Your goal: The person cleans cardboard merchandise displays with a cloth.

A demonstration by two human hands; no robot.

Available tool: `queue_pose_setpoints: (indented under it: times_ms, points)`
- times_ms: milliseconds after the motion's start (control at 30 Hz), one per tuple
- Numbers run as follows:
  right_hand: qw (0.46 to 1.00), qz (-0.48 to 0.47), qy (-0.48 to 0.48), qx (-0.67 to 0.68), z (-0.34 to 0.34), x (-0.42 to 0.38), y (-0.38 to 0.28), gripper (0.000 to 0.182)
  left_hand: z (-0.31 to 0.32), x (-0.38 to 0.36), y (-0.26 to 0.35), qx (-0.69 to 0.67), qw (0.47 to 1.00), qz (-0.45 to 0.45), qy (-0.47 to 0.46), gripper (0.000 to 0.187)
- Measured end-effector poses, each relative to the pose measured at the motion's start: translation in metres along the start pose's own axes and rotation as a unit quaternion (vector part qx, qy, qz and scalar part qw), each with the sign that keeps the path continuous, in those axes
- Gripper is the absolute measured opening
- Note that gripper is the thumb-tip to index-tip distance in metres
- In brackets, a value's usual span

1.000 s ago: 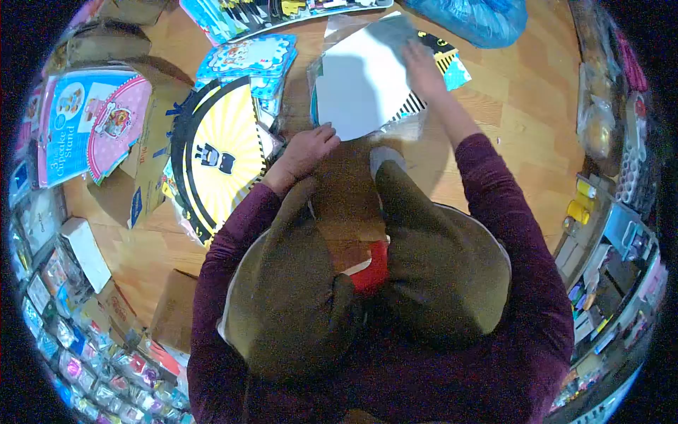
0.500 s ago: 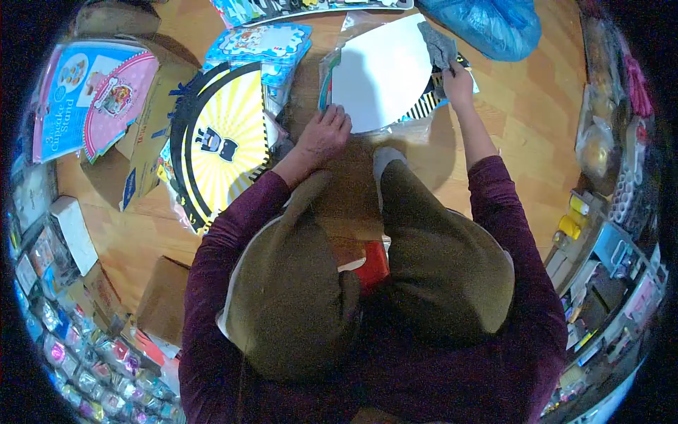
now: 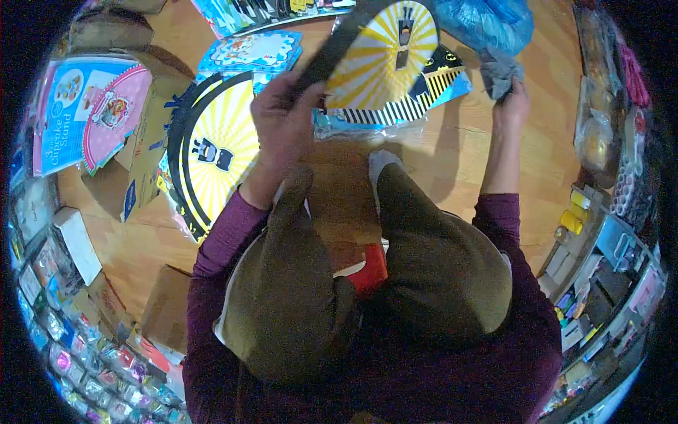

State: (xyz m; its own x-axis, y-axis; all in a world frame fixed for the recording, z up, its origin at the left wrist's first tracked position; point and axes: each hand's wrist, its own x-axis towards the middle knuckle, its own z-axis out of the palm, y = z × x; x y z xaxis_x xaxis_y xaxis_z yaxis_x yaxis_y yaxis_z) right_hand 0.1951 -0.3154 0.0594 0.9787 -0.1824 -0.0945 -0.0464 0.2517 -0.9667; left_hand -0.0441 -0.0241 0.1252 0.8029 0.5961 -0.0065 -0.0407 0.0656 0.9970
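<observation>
My left hand (image 3: 286, 120) is closed on the edge of a curved cardboard sheet (image 3: 364, 71), which is raised and blurred. Its printed face shows yellow and white rays, a black border and a small figure. Off to the right, my right hand (image 3: 512, 106) grips a crumpled grey cloth (image 3: 501, 72), apart from the sheet. Beneath the raised sheet, a black-and-yellow striped printed piece (image 3: 446, 79) lies over clear plastic (image 3: 395, 133) on the floor. Left of my left hand lie overlapping fan-shaped yellow sheets (image 3: 224, 134) with black borders.
A blue plastic bag (image 3: 491, 25) sits at the top right. At the left, a cardboard box (image 3: 152, 134) stands beside cupcake stand packs (image 3: 63, 120). Blue printed cards (image 3: 247, 51) lie behind the yellow sheets. Packed goods line both sides.
The sheet that lay white side up is now lifted and turned in my left hand, showing its yellow print. My right hand has moved right, away from it, with the grey cloth.
</observation>
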Motion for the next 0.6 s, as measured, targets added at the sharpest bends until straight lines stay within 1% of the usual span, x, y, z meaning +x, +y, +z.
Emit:
queue_pose_setpoints:
  times_ms: [33, 67, 100, 133, 167, 200, 233, 267, 300, 333, 367, 400, 433, 467, 500, 533, 567, 600]
  points:
    - [1.000, 0.000, 0.001, 0.001, 0.011, -0.009, -0.017, 0.026, -0.002, 0.003, 0.009, -0.018, 0.999, -0.034, 0.022, 0.010]
    - [0.999, -0.034, -0.005, -0.009, 0.023, -0.020, -0.033, 0.025, -0.008, 0.006, 0.002, -0.016, 0.998, -0.057, 0.032, 0.012]
    - [0.997, -0.069, -0.012, -0.017, 0.029, -0.024, -0.040, 0.025, -0.014, 0.007, -0.015, -0.015, 0.998, -0.057, 0.031, 0.012]
    - [0.995, -0.085, -0.029, -0.053, 0.029, -0.023, -0.039, 0.026, -0.020, 0.006, -0.035, -0.037, 0.993, -0.106, 0.040, 0.012]
    - [0.995, -0.085, -0.028, -0.053, 0.030, -0.024, -0.036, 0.026, -0.023, 0.005, -0.046, -0.059, 0.985, -0.156, 0.049, 0.013]
    - [0.989, -0.103, -0.043, -0.093, 0.034, -0.026, -0.031, 0.024, -0.015, 0.002, -0.042, -0.029, 0.980, -0.175, 0.085, 0.013]
    - [0.982, -0.120, -0.059, -0.134, 0.040, -0.031, -0.027, 0.022, -0.016, -0.001, -0.054, -0.018, 0.977, -0.197, 0.085, 0.012]
    - [0.980, -0.095, -0.078, -0.156, 0.045, -0.042, -0.023, 0.021, -0.018, -0.007, -0.063, 0.055, 0.980, -0.179, 0.066, 0.012]
    - [0.968, -0.107, -0.102, -0.202, 0.036, -0.034, 0.003, 0.021, -0.017, -0.012, -0.060, 0.127, 0.978, -0.160, 0.046, 0.012]
    - [0.949, -0.100, -0.104, -0.279, 0.046, -0.054, 0.011, 0.023, -0.018, -0.012, -0.061, 0.127, 0.977, -0.162, 0.047, 0.012]
    - [0.934, -0.114, -0.154, -0.303, 0.049, -0.069, 0.030, 0.026, -0.019, -0.014, -0.063, 0.155, 0.968, -0.195, 0.036, 0.013]
    - [0.852, -0.146, -0.189, -0.465, 0.054, -0.090, 0.037, 0.026, -0.021, -0.014, -0.065, 0.182, 0.957, -0.225, 0.026, 0.013]
    - [0.852, -0.207, -0.213, -0.432, 0.055, -0.107, 0.063, 0.026, -0.023, -0.013, -0.073, 0.184, 0.957, -0.224, 0.029, 0.013]
    - [0.829, -0.257, -0.266, -0.419, 0.065, -0.127, 0.067, 0.025, -0.024, -0.015, -0.087, 0.111, 0.967, -0.224, 0.046, 0.012]
    - [0.817, -0.278, -0.320, -0.391, 0.071, -0.139, 0.074, 0.027, -0.024, -0.016, -0.093, 0.038, 0.972, -0.222, 0.061, 0.012]
    - [0.788, -0.296, -0.379, -0.384, 0.082, -0.148, 0.072, 0.032, -0.017, -0.017, -0.078, 0.128, 0.976, -0.170, 0.054, 0.012]
    - [0.805, -0.210, -0.396, -0.389, 0.080, -0.155, 0.085, 0.034, -0.019, -0.017, -0.082, 0.128, 0.976, -0.169, 0.052, 0.012]
    - [0.749, -0.266, -0.432, -0.425, 0.078, -0.155, 0.092, 0.034, -0.022, -0.017, -0.086, 0.136, 0.977, -0.159, 0.042, 0.012]
